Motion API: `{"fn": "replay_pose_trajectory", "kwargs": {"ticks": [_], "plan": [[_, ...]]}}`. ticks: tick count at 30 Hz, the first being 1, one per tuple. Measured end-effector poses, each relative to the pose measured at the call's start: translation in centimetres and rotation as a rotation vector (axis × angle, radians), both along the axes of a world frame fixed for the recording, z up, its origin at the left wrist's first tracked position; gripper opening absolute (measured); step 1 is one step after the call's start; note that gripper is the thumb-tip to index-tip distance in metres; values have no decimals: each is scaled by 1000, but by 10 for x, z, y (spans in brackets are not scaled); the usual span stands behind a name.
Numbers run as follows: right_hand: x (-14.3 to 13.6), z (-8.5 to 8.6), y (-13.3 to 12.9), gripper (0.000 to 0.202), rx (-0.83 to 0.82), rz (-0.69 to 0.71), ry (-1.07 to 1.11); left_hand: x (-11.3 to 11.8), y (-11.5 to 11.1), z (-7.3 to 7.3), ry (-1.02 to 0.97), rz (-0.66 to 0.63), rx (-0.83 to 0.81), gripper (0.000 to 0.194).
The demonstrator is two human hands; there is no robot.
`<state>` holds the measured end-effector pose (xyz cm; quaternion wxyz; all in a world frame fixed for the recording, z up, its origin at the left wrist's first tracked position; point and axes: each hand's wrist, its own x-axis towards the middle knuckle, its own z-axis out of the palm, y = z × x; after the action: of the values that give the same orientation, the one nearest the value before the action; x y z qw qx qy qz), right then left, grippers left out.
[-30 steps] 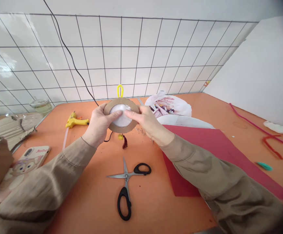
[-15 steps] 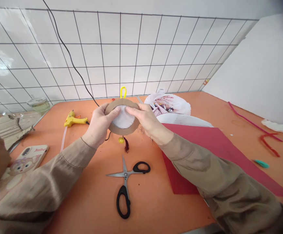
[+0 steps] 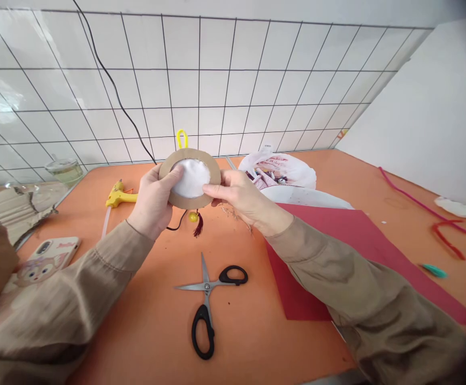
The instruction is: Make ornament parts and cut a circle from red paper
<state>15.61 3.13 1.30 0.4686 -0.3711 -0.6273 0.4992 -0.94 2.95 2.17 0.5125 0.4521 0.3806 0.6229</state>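
Between my hands is a round cardboard ring (image 3: 190,202) with a white padded centre (image 3: 192,179). My left hand (image 3: 154,195) grips its left side, thumb lying on the white part. At the lower right edge my right hand (image 3: 241,195) pinches the ring, thumb on the front and fingers behind. A yellow loop (image 3: 182,139) sticks up from the top. Below the ring hang a yellow bead (image 3: 193,217) and a dark red tassel (image 3: 198,225). Opened scissors (image 3: 207,287) with black handles lie on the table nearer to me.
A yellow glue gun (image 3: 120,197) and a phone (image 3: 52,256) in a patterned case lie left. Red sheets (image 3: 316,256) sit under my right forearm, with a white plastic bag (image 3: 297,171) behind. Pipe cleaners (image 3: 421,200) and a green piece (image 3: 434,270) lie right on the orange table.
The ring has moved up and left, tilting slightly. My right hand has shifted from its upper right to its lower right edge, uncovering more of the white centre.
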Motion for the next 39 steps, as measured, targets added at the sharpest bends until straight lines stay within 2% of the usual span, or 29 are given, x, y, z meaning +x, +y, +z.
{"fn": "replay_pose_trajectory", "kwargs": {"ticks": [5,10,18,23,28,33,39], "plan": [[2,3,-1,18,-160,29,117,2,-4,6,-21,-169,-43,25],[3,6,-4,20,-226,61,163,0,-4,6,24,-160,-79,26],[4,4,0,19,-181,78,232,3,-9,6,-34,-281,-77,28],[4,5,2,19,-182,72,238,1,-10,7,17,-278,-55,33],[4,9,-4,20,-121,43,220,-3,-7,9,64,-354,14,31],[4,10,-5,23,-63,22,195,-4,-7,8,75,-311,76,36],[5,11,-5,23,-34,0,202,-6,-6,10,87,-393,47,35]]}}
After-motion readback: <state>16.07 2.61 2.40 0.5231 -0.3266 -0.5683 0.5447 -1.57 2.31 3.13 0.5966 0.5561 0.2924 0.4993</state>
